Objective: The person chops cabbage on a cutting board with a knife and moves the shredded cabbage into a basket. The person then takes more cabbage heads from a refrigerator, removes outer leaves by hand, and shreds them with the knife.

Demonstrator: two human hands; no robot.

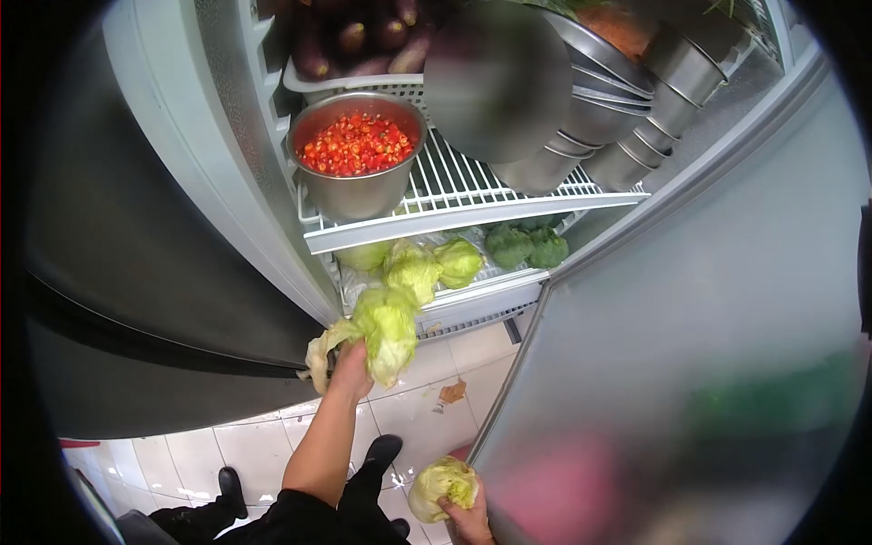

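My left hand [352, 371] reaches toward the lower shelf of a fridge and is closed on a head of lettuce [386, 329]. Withered outer leaves [320, 352] hang off its left side. Lower down, my right hand [470, 518] grips a second, paler lettuce [436, 490] beside the door's edge; its fingers wrap over the front. Just beyond the left-hand lettuce, more lettuce heads [411, 269] and broccoli [529, 245] lie on the lower shelf.
Above, a wire shelf [472, 216] carries a metal pot [354, 195] of chopped red chillies, eggplants [354, 36] in a white basket, and stacked metal containers [554, 145]. The glass door [672, 300] stands open at right. A brown scrap [452, 391] lies on the tiles.
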